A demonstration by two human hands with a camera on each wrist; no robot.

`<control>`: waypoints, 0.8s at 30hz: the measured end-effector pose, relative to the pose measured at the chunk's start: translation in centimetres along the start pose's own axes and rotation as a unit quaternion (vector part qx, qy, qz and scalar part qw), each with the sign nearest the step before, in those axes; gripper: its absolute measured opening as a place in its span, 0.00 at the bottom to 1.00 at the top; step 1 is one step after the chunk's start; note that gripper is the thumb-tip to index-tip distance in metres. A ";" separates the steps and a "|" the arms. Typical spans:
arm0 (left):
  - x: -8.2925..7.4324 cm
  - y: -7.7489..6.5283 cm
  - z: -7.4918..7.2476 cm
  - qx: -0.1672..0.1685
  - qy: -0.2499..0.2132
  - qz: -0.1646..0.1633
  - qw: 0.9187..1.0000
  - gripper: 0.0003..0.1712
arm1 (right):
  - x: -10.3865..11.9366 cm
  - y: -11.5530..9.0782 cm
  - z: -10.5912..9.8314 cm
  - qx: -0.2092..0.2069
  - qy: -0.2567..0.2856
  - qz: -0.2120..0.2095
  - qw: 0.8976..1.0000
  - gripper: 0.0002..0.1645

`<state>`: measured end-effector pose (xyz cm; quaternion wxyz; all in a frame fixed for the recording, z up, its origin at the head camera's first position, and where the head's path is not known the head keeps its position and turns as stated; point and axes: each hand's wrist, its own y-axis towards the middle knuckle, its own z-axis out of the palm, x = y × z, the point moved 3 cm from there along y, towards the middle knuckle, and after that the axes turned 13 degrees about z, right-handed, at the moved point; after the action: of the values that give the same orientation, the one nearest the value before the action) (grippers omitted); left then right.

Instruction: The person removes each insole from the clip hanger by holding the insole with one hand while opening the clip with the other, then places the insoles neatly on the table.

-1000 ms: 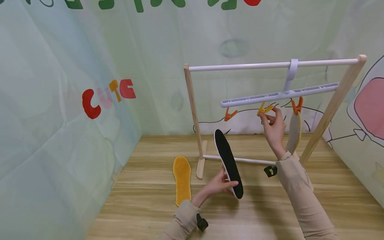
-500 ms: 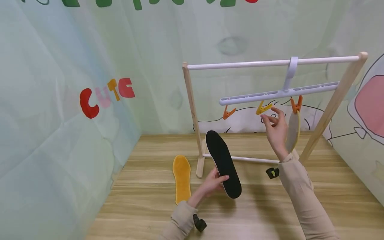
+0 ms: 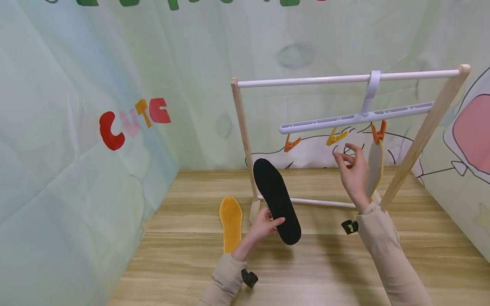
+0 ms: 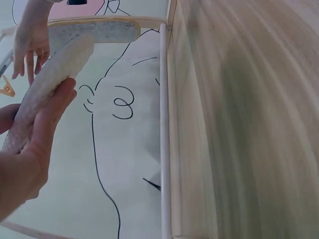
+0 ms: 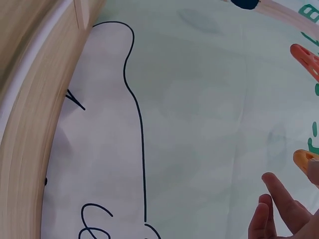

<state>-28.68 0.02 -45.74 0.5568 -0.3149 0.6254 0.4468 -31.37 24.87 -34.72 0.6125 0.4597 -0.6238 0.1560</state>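
Left hand [image 3: 262, 224] pinches the black insole [image 3: 276, 193] near its lower end; right hand [image 3: 354, 174] holds nothing below the yellow clip [image 3: 333, 139]. Insole probably light, flexible; best gripped by its edges.

- Your head camera looks forward and down over the table [image 3: 183, 272], facing its far edge, from farthest back.
- Your left wrist camera [image 3: 249, 278] looks past your nearby left hand [image 4: 35, 162], tipped sideways.
- Your right wrist camera [image 3: 349, 226] faces the backdrop [image 5: 189, 124] beyond that edge, right hand [image 5: 291, 214] close.
- Head and left wrist views share both hands.
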 end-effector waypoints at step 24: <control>-3.6 -1.6 -4.5 -0.010 0.065 0.025 0.998 0.23 | -1.4 -2.5 -0.7 0.034 -0.049 -0.025 0.998 0.24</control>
<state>-28.45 -5.10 -42.59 0.5005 -0.3328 0.6633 0.4459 -29.23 24.64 -36.82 0.5693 0.5029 -0.6354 0.1391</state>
